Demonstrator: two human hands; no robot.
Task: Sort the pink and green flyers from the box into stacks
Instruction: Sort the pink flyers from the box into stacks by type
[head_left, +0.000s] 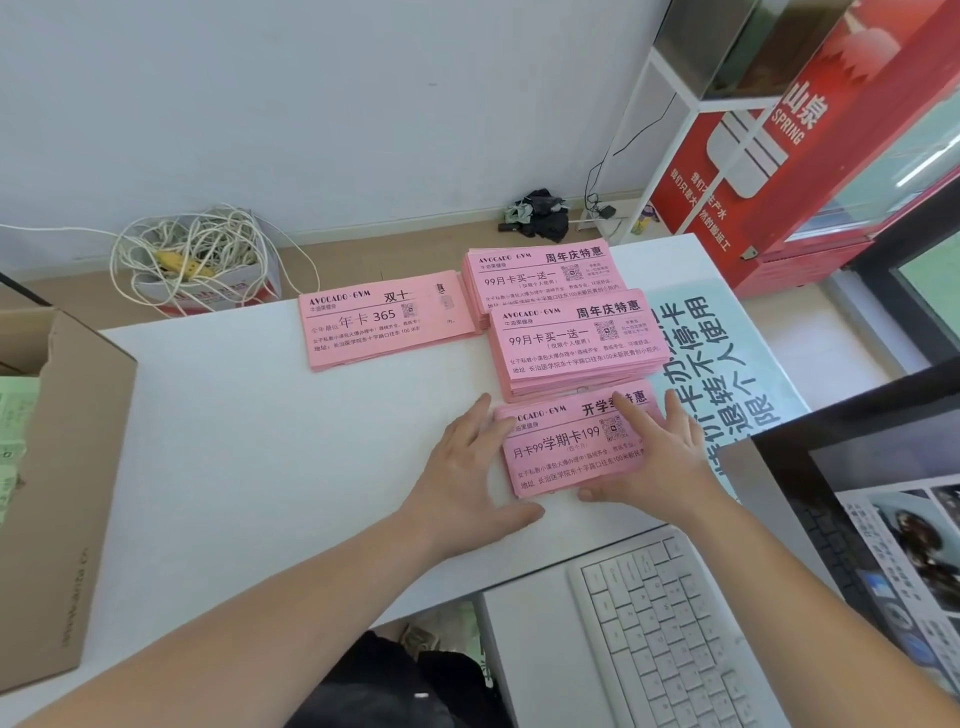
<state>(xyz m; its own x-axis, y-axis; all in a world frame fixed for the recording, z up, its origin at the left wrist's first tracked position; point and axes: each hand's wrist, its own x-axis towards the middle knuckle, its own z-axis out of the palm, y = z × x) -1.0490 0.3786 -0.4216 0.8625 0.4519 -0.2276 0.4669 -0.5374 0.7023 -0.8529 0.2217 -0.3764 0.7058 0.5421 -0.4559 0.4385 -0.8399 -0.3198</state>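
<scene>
Now left hand (467, 467) and right hand (662, 460), fingers straight, flank the "AVOCADO-GYM" pink stack (563, 454).

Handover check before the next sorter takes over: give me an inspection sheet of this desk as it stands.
Surface: white table, flyers on its far right part.
Job's things: four pink piles, namely the nearest stack, middle stack, far stack and left stack; green flyers in the cardboard box.
Clutter: keyboard, monitor, printed sheet at the stacks' right.
Hands: left hand flat against the nearest stack's left edge; right hand flat on its right side.
Cables: coiled white cable in a floor box; black cable down the wall.
Surroundings: red cooler; dark cloth heap on the floor.
</scene>
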